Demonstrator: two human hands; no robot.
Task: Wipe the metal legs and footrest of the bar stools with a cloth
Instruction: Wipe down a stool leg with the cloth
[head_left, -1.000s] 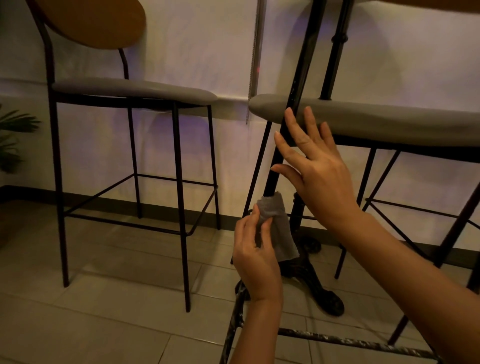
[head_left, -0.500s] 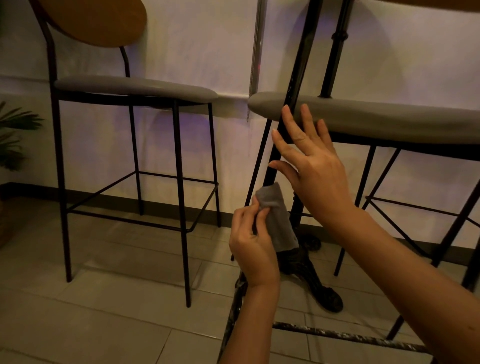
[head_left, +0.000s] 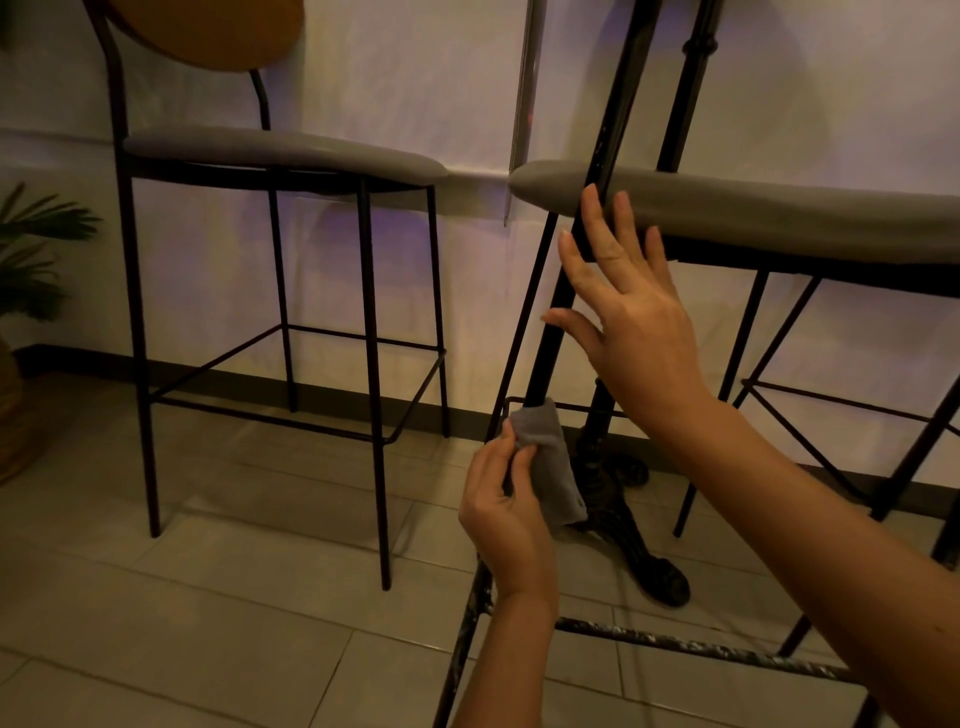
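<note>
The left hand (head_left: 506, 512) pinches the cloth (head_left: 548, 462), wrapped round the near stool's leg (head_left: 558, 306) for wiping; the right hand (head_left: 631, 317) is spread flat beside that leg, seemingly for steadying

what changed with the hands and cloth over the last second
Little changed. The left hand keeps pinching the grey cloth around the near stool's black leg, at about the same height. The right hand stays open, fingers spread by the seat edge.
</note>
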